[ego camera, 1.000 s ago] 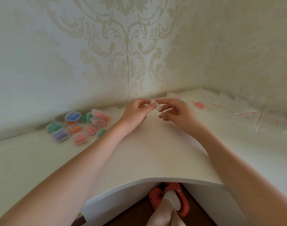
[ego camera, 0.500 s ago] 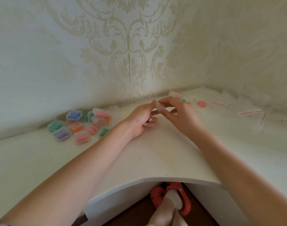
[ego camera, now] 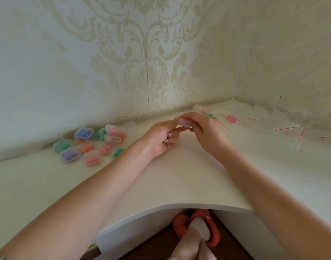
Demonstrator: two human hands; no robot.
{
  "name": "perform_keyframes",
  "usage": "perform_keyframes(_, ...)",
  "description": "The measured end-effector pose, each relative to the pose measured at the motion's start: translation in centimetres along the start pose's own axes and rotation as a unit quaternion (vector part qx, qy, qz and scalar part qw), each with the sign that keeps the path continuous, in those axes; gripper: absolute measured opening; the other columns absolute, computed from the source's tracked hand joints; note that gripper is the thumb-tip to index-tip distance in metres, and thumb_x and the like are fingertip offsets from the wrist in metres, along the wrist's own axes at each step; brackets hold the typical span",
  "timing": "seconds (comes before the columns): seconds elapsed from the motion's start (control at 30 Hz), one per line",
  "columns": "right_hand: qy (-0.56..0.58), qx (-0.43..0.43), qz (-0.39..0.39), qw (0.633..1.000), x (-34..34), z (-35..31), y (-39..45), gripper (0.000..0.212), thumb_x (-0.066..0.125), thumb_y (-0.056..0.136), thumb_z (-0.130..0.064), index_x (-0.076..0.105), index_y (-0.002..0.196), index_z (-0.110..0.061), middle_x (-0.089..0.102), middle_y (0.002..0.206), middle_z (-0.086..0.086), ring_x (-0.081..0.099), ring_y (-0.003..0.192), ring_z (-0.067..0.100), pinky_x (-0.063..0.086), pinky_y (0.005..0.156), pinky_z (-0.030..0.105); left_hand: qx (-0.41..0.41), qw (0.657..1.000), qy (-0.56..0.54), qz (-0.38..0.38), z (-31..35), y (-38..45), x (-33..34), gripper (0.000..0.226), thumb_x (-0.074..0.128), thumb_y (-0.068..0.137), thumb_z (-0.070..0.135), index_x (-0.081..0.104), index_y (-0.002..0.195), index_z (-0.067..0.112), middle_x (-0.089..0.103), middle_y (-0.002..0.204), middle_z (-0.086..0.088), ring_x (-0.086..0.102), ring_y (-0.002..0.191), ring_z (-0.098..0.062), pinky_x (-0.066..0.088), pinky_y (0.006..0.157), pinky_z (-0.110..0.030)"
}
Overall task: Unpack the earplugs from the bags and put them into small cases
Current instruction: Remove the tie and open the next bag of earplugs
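Orange clogs (ego camera: pixel 207 228) at 6 o'clock under white desk (ego camera: pixel 160 184). Mid-desk: left hand (ego camera: pixel 160 137) and right hand (ego camera: pixel 204 128) together, both pinching one small clear case (ego camera: pixel 184 122) between fingertips; left's other fingers curled, case contents unreadable. Filled cases (ego camera: pixel 91 141) clustered at 9 o'clock, blue, green, orange, pink, purple. Further, at 1–3 o'clock: bagged green earplugs (ego camera: pixel 207 115), pink ones (ego camera: pixel 231 119), red-striped empty bags (ego camera: pixel 286 128).
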State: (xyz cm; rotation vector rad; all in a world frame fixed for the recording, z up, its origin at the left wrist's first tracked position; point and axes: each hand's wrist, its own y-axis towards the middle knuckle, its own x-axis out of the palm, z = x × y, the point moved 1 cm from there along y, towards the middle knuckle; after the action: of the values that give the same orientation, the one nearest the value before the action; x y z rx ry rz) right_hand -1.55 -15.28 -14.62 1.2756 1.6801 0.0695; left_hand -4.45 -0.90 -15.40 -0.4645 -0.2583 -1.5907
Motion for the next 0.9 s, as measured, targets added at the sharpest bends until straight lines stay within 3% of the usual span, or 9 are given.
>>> perform_keyframes(0.17, 0.006, 0.018, 0.018, 1.000, 0.4, -0.2, 0.1, 0.040, 0.041, 0.088, 0.011, 0.065, 0.114, -0.007, 0.066, 0.092, -0.002, 0.055, 0.073, 0.009, 0.038, 0.064, 0.003, -0.033, 0.996, -0.088, 0.007, -0.2, 0.1, 0.6, 0.027, 0.045, 0.099, 0.017, 0.060, 0.088, -0.002, 0.059, 0.096, -0.019, 0.027, 0.029, -0.003, 0.023, 0.028, -0.011)
perform_keyframes(0.27, 0.083, 0.070, 0.051, 0.993, 0.4, -0.2, 0.3, 0.036, 0.037, 0.092, 0.010, 0.066, 0.107, -0.007, 0.063, 0.085, -0.008, 0.059, 0.069, 0.001, 0.044, 0.059, 0.007, -0.024, 0.999, -0.047, -0.006, -0.3, -0.2, 1.2, 0.029, 0.041, 0.101, 0.016, 0.058, 0.085, -0.002, 0.058, 0.090, -0.015, 0.029, 0.029, -0.003, 0.022, 0.028, -0.011)
perform_keyframes(0.33, 0.116, 0.085, 0.094, 0.985, 0.2, -0.1, 0.3, 0.030, 0.040, 0.095, 0.003, 0.066, 0.102, -0.011, 0.060, 0.078, -0.011, 0.060, 0.071, 0.001, 0.050, 0.059, 0.017, -0.033, 0.999, -0.016, -0.026, -0.4, -0.3, 1.5, 0.030, 0.040, 0.101, 0.019, 0.056, 0.084, 0.000, 0.060, 0.085, -0.011, 0.029, 0.031, -0.002, 0.019, 0.028, -0.009)
perform_keyframes(0.43, 0.162, 0.120, 0.149, 0.968, -0.5, 0.6, 0.3, 0.011, 0.052, 0.095, -0.011, 0.060, 0.093, -0.018, 0.062, 0.066, -0.004, 0.057, 0.057, 0.004, 0.047, 0.053, 0.020, -0.109, 0.989, -0.007, -0.100, -0.1, -0.7, 1.5, 0.027, 0.036, 0.102, 0.022, 0.053, 0.091, 0.003, 0.061, 0.075, -0.003, 0.028, 0.033, -0.002, 0.018, 0.026, -0.010)
perform_keyframes(0.5, 0.182, 0.161, 0.135, 0.961, -0.8, 1.2, 0.3, 0.008, 0.061, 0.091, -0.015, 0.057, 0.085, -0.017, 0.062, 0.060, -0.003, 0.054, 0.049, 0.006, 0.044, 0.049, 0.022, -0.147, 0.980, 0.002, -0.132, 0.1, -0.8, 1.4, 0.025, 0.033, 0.100, 0.018, 0.050, 0.089, 0.004, 0.054, 0.069, 0.000, 0.028, 0.033, -0.002, 0.017, 0.026, -0.009)
perform_keyframes(0.6, 0.163, 0.190, 0.104, 0.963, -0.4, 1.7, 0.5, 0.009, 0.064, 0.089, -0.020, 0.060, 0.083, -0.015, 0.060, 0.067, -0.006, 0.056, 0.057, 0.013, 0.043, 0.056, 0.028, -0.142, 0.984, 0.004, -0.111, -0.1, -0.7, 1.4, 0.022, 0.028, 0.098, 0.014, 0.046, 0.087, 0.008, 0.054, 0.059, 0.003, 0.027, 0.035, -0.002, 0.018, 0.026, -0.010)
perform_keyframes(0.7, 0.136, 0.141, 0.161, 0.967, -0.6, 1.0, 0.5, 0.007, 0.061, 0.091, -0.023, 0.059, 0.085, -0.018, 0.056, 0.074, -0.007, 0.058, 0.070, 0.031, 0.045, 0.062, 0.035, -0.095, 0.993, -0.074, -0.012, -0.1, 0.3, 1.1, 0.021, 0.031, 0.099, 0.012, 0.049, 0.093, 0.004, 0.058, 0.059, -0.002, 0.034, 0.036, -0.003, 0.024, 0.028, -0.013)
perform_keyframes(0.77, 0.106, 0.084, 0.169, 0.976, -0.7, 0.1, 0.2, 0.009, 0.065, 0.087, -0.022, 0.059, 0.081, -0.020, 0.053, 0.073, -0.008, 0.053, 0.068, 0.024, 0.043, 0.061, 0.033, -0.068, 0.989, -0.129, 0.028, 0.1, 0.7, 0.6, 0.012, 0.040, 0.092, 0.002, 0.051, 0.095, 0.006, 0.058, 0.060, -0.004, 0.038, 0.037, -0.005, 0.028, 0.032, -0.014)
perform_keyframes(0.9, 0.037, -0.006, 0.052, 0.998, 0.3, -0.9, -0.5, 0.009, 0.074, 0.079, -0.032, 0.069, 0.079, -0.024, 0.047, 0.069, -0.011, 0.041, 0.062, 0.007, 0.036, 0.060, 0.025, -0.026, 0.984, -0.171, 0.052, 0.7, 0.4, 0.1, 0.044, 0.054, 0.058, 0.004, 0.047, 0.102, 0.006, 0.047, 0.068, -0.004, 0.035, 0.047, -0.007, 0.027, 0.041, -0.012)
